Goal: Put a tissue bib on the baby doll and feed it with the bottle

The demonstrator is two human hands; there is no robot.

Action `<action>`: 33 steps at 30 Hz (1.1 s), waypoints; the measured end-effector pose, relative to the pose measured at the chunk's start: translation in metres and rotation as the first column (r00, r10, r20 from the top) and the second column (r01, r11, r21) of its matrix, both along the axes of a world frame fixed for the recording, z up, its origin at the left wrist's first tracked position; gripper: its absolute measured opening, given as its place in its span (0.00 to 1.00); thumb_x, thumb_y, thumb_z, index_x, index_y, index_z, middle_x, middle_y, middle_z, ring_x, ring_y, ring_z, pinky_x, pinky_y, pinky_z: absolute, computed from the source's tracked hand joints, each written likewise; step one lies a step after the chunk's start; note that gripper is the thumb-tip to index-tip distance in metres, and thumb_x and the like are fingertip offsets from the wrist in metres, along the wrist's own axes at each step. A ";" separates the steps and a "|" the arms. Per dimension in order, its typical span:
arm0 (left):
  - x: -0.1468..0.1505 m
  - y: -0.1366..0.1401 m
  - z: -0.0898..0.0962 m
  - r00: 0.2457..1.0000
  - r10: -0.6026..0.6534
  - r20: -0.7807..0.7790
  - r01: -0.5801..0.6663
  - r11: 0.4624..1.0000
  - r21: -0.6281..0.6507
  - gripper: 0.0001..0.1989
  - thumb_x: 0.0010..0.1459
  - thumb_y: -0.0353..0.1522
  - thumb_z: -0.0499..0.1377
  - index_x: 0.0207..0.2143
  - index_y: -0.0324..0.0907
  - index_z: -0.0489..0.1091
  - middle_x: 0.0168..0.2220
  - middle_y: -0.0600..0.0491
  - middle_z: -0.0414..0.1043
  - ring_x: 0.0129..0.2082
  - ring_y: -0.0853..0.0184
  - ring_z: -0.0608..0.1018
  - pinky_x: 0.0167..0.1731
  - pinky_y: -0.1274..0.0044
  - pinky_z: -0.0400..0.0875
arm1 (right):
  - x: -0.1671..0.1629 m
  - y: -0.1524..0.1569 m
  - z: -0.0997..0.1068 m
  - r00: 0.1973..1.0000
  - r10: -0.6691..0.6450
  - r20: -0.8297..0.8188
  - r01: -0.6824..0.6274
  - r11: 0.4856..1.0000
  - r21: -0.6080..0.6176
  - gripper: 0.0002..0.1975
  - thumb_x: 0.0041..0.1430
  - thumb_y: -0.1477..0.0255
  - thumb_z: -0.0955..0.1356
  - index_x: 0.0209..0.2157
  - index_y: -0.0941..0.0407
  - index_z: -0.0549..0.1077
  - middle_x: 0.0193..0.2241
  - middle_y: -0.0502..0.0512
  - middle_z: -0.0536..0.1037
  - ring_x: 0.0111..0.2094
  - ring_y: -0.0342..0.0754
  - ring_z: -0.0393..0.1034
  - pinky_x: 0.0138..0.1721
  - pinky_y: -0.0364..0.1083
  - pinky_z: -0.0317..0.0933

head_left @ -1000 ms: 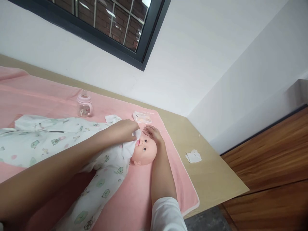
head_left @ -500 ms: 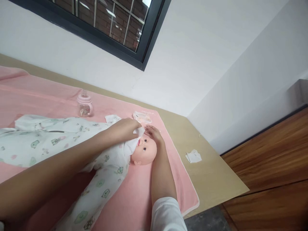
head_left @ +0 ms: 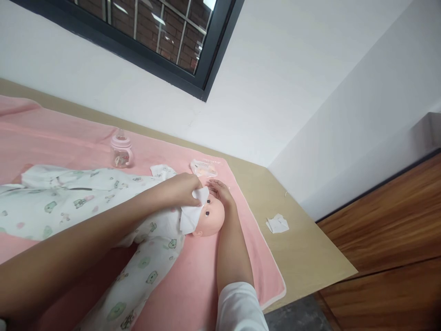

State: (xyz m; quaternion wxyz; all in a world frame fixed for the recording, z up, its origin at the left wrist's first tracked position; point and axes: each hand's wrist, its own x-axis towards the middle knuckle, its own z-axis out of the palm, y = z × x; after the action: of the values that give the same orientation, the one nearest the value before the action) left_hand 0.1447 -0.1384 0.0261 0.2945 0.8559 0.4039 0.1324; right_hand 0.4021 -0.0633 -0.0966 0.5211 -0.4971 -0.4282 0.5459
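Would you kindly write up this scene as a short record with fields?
Left hand: holds a white cloth over the lower face of the doll
Right hand: beside the top of the doll's head
Doll: lying on a pink mat, in patterned clothes, eyes uncovered
Bottle: upright on the mat
Packet: on the mat, beyond the hands
Table: under the mat; folded white sheet at right

white romper [head_left: 86,195] with green cartoon print, pink doll head [head_left: 214,219], white tissue [head_left: 190,219], pink blanket [head_left: 172,294]
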 end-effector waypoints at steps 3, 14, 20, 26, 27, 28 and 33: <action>0.000 0.000 0.002 1.000 0.006 0.001 -0.006 0.999 0.040 0.12 0.47 0.32 0.57 0.19 0.42 0.54 0.17 0.57 0.61 0.13 0.67 0.70 0.12 0.78 0.55 | 0.000 0.001 0.000 1.000 -0.005 -0.006 0.005 1.000 -0.010 0.11 0.52 0.72 0.74 0.39 0.57 0.75 0.37 0.55 0.81 0.37 0.45 0.77 0.52 0.48 0.70; 0.003 0.002 0.002 0.998 0.050 -0.028 -0.044 0.985 0.165 0.09 0.49 0.31 0.57 0.19 0.41 0.61 0.20 0.54 0.68 0.20 0.67 0.71 0.19 0.76 0.53 | 0.002 0.004 -0.003 1.000 0.007 -0.020 -0.007 1.000 0.000 0.09 0.54 0.73 0.73 0.39 0.57 0.74 0.36 0.55 0.81 0.36 0.44 0.77 0.53 0.48 0.70; -0.008 0.013 0.008 0.987 0.156 -0.039 -0.141 0.954 0.263 0.15 0.50 0.33 0.58 0.18 0.42 0.54 0.20 0.54 0.64 0.23 0.67 0.67 0.23 0.75 0.53 | 0.001 0.001 -0.002 1.000 0.016 -0.004 -0.016 1.000 -0.004 0.12 0.53 0.71 0.73 0.41 0.56 0.73 0.37 0.55 0.81 0.37 0.46 0.78 0.53 0.49 0.70; -0.036 0.027 0.015 0.971 0.121 0.204 -0.184 0.928 0.325 0.16 0.54 0.44 0.56 0.25 0.42 0.61 0.31 0.52 0.71 0.32 0.64 0.73 0.30 0.75 0.60 | -0.010 -0.009 0.060 0.990 0.079 0.113 -0.099 0.977 0.188 0.19 0.51 0.62 0.75 0.44 0.52 0.73 0.48 0.55 0.79 0.45 0.48 0.76 0.55 0.52 0.67; -0.040 0.029 0.015 0.969 0.103 0.224 -0.175 0.928 0.330 0.16 0.55 0.45 0.54 0.26 0.42 0.62 0.33 0.51 0.72 0.33 0.64 0.73 0.32 0.75 0.62 | -0.016 -0.013 0.076 0.985 0.089 0.146 -0.124 0.960 0.253 0.20 0.51 0.61 0.75 0.45 0.51 0.73 0.51 0.55 0.77 0.48 0.49 0.74 0.56 0.52 0.66; -0.042 0.031 0.015 0.970 0.093 0.224 -0.166 0.928 0.334 0.16 0.56 0.45 0.53 0.26 0.41 0.62 0.35 0.50 0.72 0.35 0.63 0.74 0.34 0.74 0.62 | -0.024 -0.018 0.091 0.974 0.101 0.202 -0.162 0.936 0.312 0.21 0.50 0.62 0.75 0.46 0.51 0.73 0.53 0.56 0.76 0.52 0.51 0.72 0.58 0.53 0.64; -0.047 0.031 0.019 0.982 0.057 0.178 -0.115 0.936 0.334 0.16 0.58 0.43 0.50 0.34 0.40 0.70 0.43 0.46 0.75 0.43 0.59 0.75 0.41 0.73 0.65 | -0.074 -0.051 0.143 0.841 0.246 0.482 -0.474 0.765 0.436 0.28 0.54 0.64 0.74 0.56 0.47 0.68 0.60 0.55 0.70 0.66 0.52 0.57 0.64 0.55 0.56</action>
State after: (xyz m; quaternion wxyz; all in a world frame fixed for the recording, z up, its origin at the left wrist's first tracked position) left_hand 0.0973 -0.1078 0.0446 0.1674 0.8616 0.3860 0.2839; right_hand 0.3283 -0.1142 0.0459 0.4238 -0.3365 -0.7493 0.3819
